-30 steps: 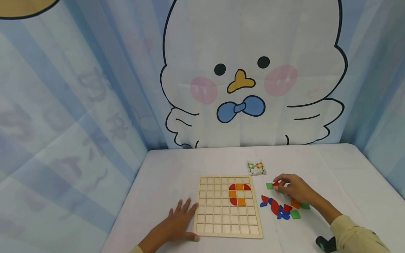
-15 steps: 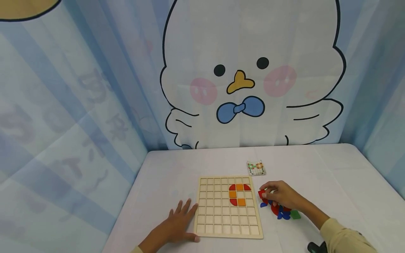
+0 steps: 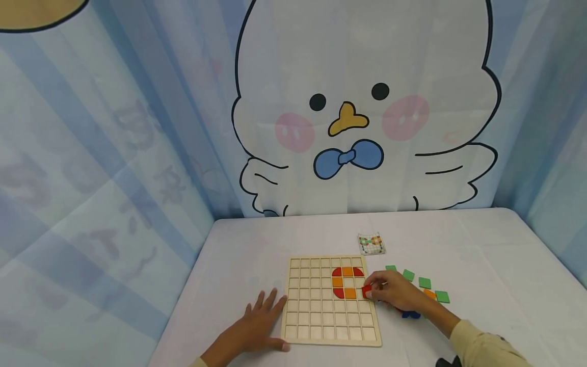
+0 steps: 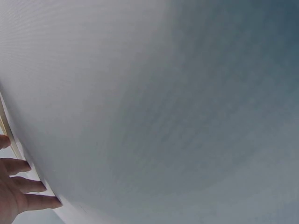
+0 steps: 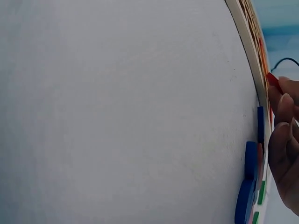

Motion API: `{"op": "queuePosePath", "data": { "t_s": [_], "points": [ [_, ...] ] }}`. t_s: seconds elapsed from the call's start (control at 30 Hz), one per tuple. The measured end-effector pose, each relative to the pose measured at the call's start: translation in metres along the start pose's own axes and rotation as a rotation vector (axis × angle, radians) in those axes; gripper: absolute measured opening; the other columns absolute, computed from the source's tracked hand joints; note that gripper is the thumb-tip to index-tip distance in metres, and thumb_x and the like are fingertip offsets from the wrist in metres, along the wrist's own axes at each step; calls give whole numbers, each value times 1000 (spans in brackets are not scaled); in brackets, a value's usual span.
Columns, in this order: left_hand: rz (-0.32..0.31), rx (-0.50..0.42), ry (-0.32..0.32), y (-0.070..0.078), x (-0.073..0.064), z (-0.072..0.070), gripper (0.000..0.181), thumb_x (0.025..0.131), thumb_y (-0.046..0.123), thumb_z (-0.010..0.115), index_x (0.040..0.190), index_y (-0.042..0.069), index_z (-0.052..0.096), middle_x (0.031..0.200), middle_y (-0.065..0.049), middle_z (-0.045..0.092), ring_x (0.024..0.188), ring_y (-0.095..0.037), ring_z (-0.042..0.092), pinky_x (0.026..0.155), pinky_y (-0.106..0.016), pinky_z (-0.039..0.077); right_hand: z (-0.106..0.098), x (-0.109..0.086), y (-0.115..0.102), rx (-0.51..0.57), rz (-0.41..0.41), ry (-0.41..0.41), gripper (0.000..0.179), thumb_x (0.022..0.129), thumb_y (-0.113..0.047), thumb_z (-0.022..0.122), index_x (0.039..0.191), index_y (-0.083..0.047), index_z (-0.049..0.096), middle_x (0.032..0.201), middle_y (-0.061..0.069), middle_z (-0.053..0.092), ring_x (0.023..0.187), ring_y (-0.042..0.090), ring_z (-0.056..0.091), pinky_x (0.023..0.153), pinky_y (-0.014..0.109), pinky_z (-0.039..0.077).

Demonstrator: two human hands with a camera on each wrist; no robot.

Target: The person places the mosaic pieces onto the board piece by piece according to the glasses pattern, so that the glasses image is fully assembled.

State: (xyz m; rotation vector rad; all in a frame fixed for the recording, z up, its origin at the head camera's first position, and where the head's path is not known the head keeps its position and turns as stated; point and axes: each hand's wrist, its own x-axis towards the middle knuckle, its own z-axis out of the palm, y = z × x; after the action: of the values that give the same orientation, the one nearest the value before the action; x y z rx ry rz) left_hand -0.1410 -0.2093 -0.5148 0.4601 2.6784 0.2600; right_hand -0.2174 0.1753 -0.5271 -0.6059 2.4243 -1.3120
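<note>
Printed backdrop (image 3: 348,51), filling the upper frame: it meets the far edge of the white surface (image 3: 486,244), which marks the back limit for movement. Room for moving extends left and right of the gridded wooden board (image 3: 327,318), placed at lower centre, presumably so that both hands can reach it.

Left hand (image 3: 261,323), lower left: fingers spread and nearly straight, gripping nothing; the tips touch the board's left edge and the thumb lies at its lower-left corner, apparently to steady it.

Right hand (image 3: 392,288), right of centre: fingers curled and closed to a pinch on a small red piece (image 3: 366,291), by its side, probably to leave the other side exposed. The piece is above the board's right rim, near the lower seated orange square (image 3: 350,293); contact with the board cannot be told.

Pattern card (image 3: 371,243), beyond the board's upper-right corner, seemingly kept in sight as a reference.

Loose green squares (image 3: 424,282) and blue pieces (image 3: 410,314), right of the board, within easy reach; the forearm crosses above them, narrowing the room there.
</note>
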Motion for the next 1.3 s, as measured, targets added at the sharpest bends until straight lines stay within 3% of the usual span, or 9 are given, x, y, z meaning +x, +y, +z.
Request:
{"op": "queuePosePath", "data": {
  "t_s": [0.2, 0.37, 0.6, 0.77, 1.3],
  "points": [
    [-1, 8, -3, 0, 0, 0, 111, 74, 77, 67, 159, 19, 28, 166, -21, 20, 149, -54, 18, 107, -76, 30, 6, 2, -3, -38, -55, 4, 16, 92, -19, 73, 104, -8, 70, 83, 0, 60, 53, 8, 55, 50, 26, 51],
    [-1, 9, -1, 0, 1, 0, 111, 73, 76, 68, 159, 19, 28, 166, -21, 20, 148, -54, 18, 106, -75, 30, 8, 5, -4, -72, -56, 10, 15, 92, -18, 73, 104, -9, 70, 83, -1, 60, 52, 6, 54, 49, 25, 50],
    [2, -1, -2, 0, 0, 1, 110, 74, 76, 68, 159, 18, 28, 166, -21, 20, 149, -54, 18, 106, -76, 30, 10, 7, -3, -219, -82, 57, 17, 87, -25, 79, 100, -18, 72, 83, -11, 60, 67, 2, 49, 60, 21, 43],
    [-5, 4, -7, 1, -1, 1, 110, 74, 76, 68, 159, 19, 29, 166, -21, 20, 149, -54, 18, 107, -75, 30, 11, 8, -3, -268, -110, 56, 17, 86, -27, 80, 100, -20, 72, 82, -13, 59, 72, 2, 49, 64, 21, 42],
    [-7, 8, -4, 0, 1, 1, 111, 73, 76, 67, 159, 19, 28, 166, -20, 19, 149, -54, 17, 107, -75, 30, 7, 10, -11, -324, -42, 40, 20, 84, -31, 81, 97, -20, 71, 84, -12, 59, 76, 6, 50, 67, 22, 42]
  ]
}}
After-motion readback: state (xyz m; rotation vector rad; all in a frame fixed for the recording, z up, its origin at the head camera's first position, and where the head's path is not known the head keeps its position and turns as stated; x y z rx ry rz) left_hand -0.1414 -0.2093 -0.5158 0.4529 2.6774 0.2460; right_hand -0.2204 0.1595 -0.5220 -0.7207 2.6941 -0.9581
